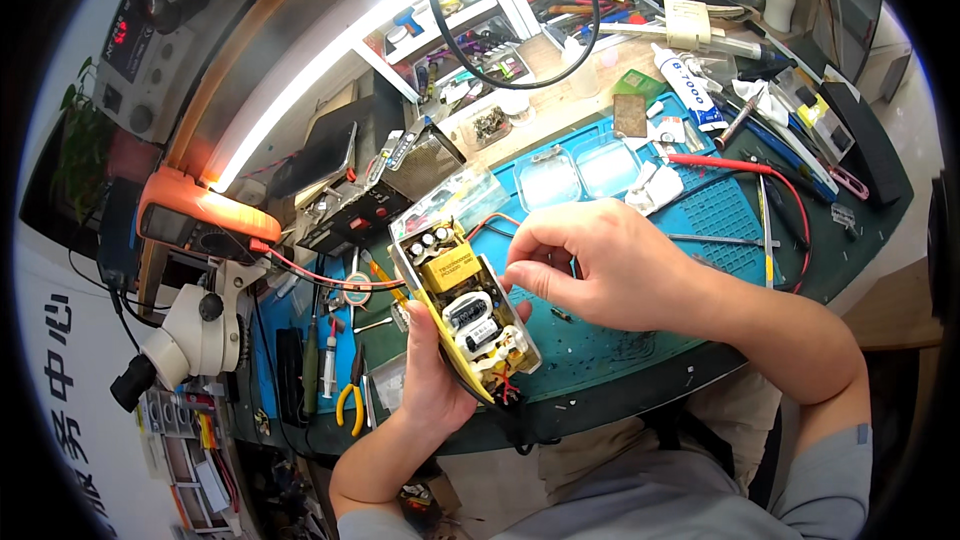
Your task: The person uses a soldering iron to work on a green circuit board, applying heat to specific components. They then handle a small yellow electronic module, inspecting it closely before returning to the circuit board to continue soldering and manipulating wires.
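My left hand (436,370) is closed round an opened power supply (452,275), tilted up over the bench. Its yellow-lined case shows a yellow transformer, capacitors, white glue and short red wires at the near end. Just right of it is my right hand (600,265), its fingers bent and drawn together by the unit's edge. Whether they touch it, or pinch something small, is hidden. A thin red-orange wire (490,220) shows beside the far end of the unit. Under both hands lies a blue work mat (620,335).
An orange multimeter (205,215) with test leads stands left, above a white microscope (200,335). Yellow-handled pliers (350,408) and a syringe (329,365) lie near my left arm. A clear plastic box (578,175) sits beyond my right hand; a red probe (720,162) lies right.
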`<state>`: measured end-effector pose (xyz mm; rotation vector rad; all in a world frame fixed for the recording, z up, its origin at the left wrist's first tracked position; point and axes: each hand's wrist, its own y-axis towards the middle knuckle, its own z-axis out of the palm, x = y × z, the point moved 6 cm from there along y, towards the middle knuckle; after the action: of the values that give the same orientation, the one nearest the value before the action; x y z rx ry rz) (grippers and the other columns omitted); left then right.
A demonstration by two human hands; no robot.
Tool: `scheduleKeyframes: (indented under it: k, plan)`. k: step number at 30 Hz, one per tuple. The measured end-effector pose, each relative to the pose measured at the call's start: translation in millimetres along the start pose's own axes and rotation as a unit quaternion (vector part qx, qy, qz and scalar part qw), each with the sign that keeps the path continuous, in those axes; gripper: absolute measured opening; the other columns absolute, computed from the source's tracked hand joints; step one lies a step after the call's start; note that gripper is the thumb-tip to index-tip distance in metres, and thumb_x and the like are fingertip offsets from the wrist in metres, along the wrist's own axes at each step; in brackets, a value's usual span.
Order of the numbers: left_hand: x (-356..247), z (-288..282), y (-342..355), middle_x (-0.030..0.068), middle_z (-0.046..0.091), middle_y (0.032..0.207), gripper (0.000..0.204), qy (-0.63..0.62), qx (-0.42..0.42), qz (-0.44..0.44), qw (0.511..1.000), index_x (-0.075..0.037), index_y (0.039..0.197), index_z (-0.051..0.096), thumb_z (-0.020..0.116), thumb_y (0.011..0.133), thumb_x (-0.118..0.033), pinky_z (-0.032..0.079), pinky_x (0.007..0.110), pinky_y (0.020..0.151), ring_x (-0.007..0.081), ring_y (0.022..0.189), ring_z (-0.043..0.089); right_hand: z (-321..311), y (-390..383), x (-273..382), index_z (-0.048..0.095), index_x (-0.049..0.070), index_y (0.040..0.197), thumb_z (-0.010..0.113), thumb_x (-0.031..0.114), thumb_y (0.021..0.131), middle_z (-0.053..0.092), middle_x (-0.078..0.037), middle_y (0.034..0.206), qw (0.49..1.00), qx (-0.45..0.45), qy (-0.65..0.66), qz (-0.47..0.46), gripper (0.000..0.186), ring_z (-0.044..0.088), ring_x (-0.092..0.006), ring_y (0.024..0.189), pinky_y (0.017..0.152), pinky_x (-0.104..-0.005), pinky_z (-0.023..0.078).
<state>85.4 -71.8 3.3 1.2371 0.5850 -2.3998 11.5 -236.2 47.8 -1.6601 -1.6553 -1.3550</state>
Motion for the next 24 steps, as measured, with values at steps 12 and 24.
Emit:
scheduleKeyframes:
  k: [12, 24]
  plan:
    - [2.0, 2.0, 2.1, 0.0093, 0.049, 0.144, 0.085, 0.043, -0.004, 0.016, 0.999, -0.014, 0.150, 0.035, 0.050, 0.088, -0.071, 0.041, 0.046, 0.111, 0.0243, 0.131, 0.050, 6.5, -0.3, -0.4, 0.068, 0.000, 0.092, 0.068, 0.007, 0.087, 0.071, -0.007, 0.077, 0.997, 0.022, 0.062, -0.036, 0.009, 0.066, -0.0128, 0.065, 0.058, -0.0267, 0.051]
    - [-6.4, 5.4, -2.3, 0.0121, 0.050, 0.138, 0.095, 0.051, 0.053, 0.078, 0.994, -0.008, 0.155, 0.020, 0.059, 0.089, -0.064, 0.045, 0.042, 0.106, 0.0247, 0.127, 0.052, 3.8, -1.3, 5.1, 0.066, 0.003, 0.087, 0.067, 0.015, 0.084, 0.067, -0.008, 0.074, 0.992, 0.052, 0.109, -0.029, 0.013, 0.067, -0.0209, 0.067, 0.061, -0.0335, 0.051]
